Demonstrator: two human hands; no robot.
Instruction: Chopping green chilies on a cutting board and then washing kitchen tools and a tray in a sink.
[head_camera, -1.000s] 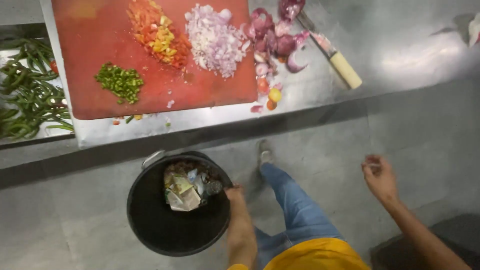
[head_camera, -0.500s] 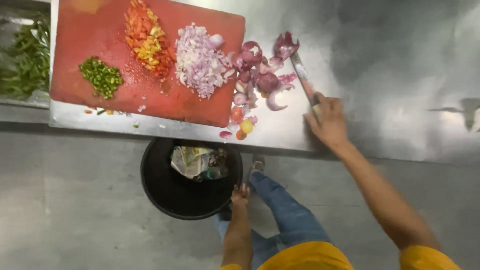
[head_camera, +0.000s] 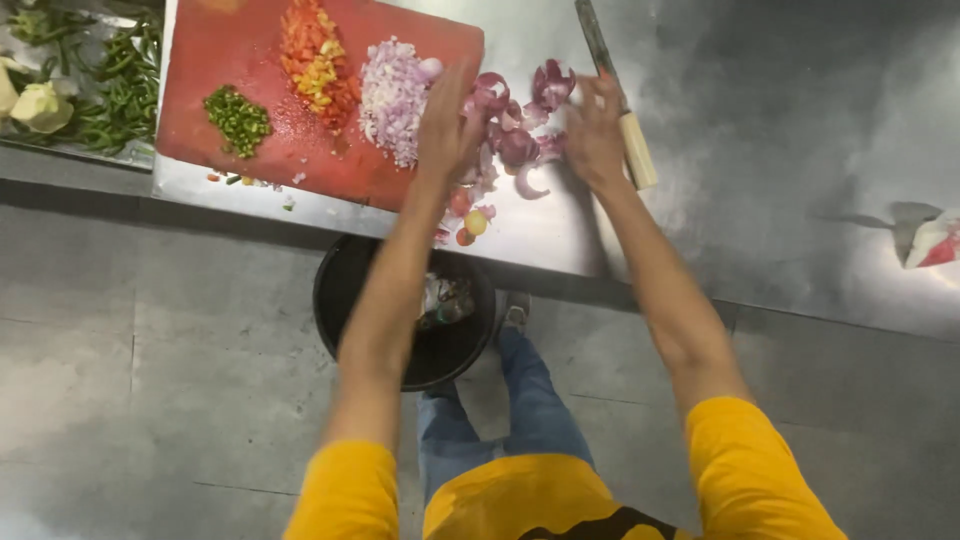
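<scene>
My left hand (head_camera: 447, 128) and my right hand (head_camera: 594, 130) reach onto the steel counter (head_camera: 760, 150), one on each side of a pile of purple onion peels (head_camera: 518, 118). Both hands have their fingers spread and rest against the peels; neither grips anything that I can see. The pile lies just off the right edge of a red cutting board (head_camera: 262, 62). On the board sit chopped onion (head_camera: 392, 95), chopped red and yellow pepper (head_camera: 317, 62) and chopped green chilli (head_camera: 238, 118). A knife (head_camera: 618, 95) with a pale handle lies just right of my right hand.
A black bin (head_camera: 345, 300) with scraps in it stands on the floor below the counter edge, by my leg. A tray of green chillies (head_camera: 105, 85) is at the far left. A small white and red packet (head_camera: 928, 240) lies at the far right.
My left hand rose from beside the bin up to the onion peels. My right hand moved off the knife handle to the other side of the peels.
</scene>
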